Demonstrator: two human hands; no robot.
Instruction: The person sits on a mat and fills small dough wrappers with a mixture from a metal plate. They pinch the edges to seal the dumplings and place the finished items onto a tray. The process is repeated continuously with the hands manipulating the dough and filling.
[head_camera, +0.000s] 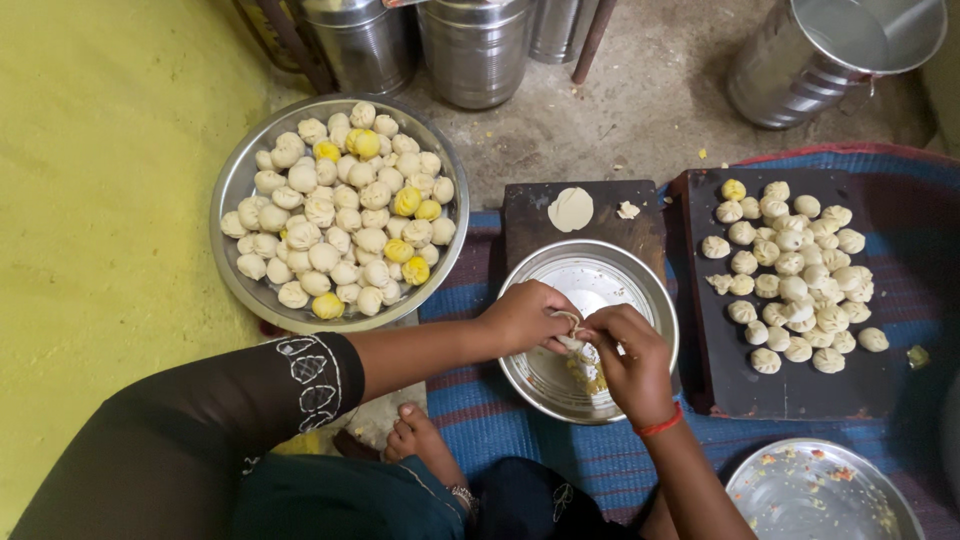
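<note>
A small pale dough dumpling (572, 338), pleated and partly gathered at its top, sits between both hands above the round steel bowl (640, 275). The left hand (525, 315) cups it from the side, fingers curled narrow around it. The right hand (630, 355) pinches its upper edge, fingertips (590, 332) pressed together on the dough.

bare board (600, 228) ahead, dumpling tray (238, 185) left, dumpling slab (720, 370) right
</note>
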